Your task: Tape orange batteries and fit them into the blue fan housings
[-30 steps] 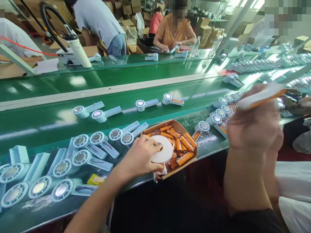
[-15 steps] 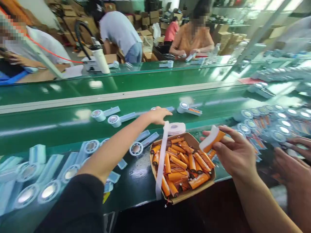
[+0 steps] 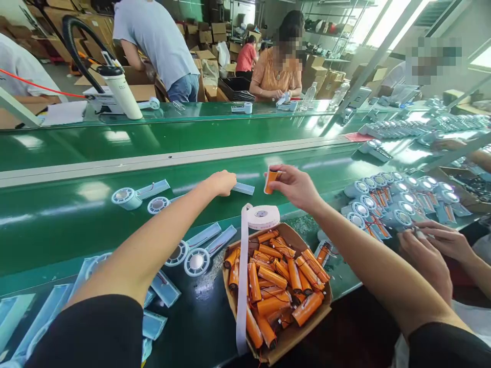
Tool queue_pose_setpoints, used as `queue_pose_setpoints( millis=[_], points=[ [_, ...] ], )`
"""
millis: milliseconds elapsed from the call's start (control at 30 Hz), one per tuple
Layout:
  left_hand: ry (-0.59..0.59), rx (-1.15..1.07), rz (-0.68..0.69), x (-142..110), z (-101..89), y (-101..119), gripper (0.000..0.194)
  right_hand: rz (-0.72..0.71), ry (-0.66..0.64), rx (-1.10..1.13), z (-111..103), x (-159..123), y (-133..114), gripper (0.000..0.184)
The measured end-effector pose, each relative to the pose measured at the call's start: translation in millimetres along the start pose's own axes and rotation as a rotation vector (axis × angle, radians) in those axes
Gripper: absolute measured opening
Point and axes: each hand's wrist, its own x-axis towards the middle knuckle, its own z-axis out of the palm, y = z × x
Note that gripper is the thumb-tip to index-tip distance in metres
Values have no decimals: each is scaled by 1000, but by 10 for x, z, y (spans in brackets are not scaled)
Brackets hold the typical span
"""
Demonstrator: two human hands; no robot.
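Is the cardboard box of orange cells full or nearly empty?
Full: the cardboard box is heaped with orange cells up to its rim, and a white tape roll rests at its far edge.

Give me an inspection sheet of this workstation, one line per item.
Surface: green conveyor belt, glossy.
Job's things: orange battery pinched in right hand; left hand on a pale blue fan part.
Clutter: cardboard tray of orange batteries, white tape roll with strip hanging down, fan units at right.
Grippers: both hands out over the belt.
Cables: thin wires on the batteries.
Surroundings: a co-worker's hands at right; people across the belt.
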Motion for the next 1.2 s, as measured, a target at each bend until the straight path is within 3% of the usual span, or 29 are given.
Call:
queue_pose_setpoints(
  millis=[133, 233, 467, 667, 867, 1033, 1100, 1200],
  points=[
    [9, -61, -13, 106, 9, -74, 25, 58, -67, -272, 124, 351, 326, 35],
    [41, -108, -31, 132, 26, -83, 27, 56, -125, -457, 201, 500, 421, 31],
    [113, -188, -60, 123, 51, -38, 30, 26, -309, -683, 276, 607, 486, 33],
    [144, -223, -114, 207, 86, 75, 34, -19, -562, -1138, 327, 641, 461, 39],
    [140, -277, -154, 304, 117, 126, 41, 20, -728, -1358, 514, 695, 427, 46],
    [144, -255, -159, 321, 52, 217, 43, 61, -770, -1362, 606, 867, 149, 37],
    [158, -239, -163, 301, -19, 263, 44, 62, -753, -1344, 516, 888, -91, 32],
    [203, -237, -173, 208, -152, 345, 40, 10, -594, -1263, 218, 665, -429, 35]
  ],
)
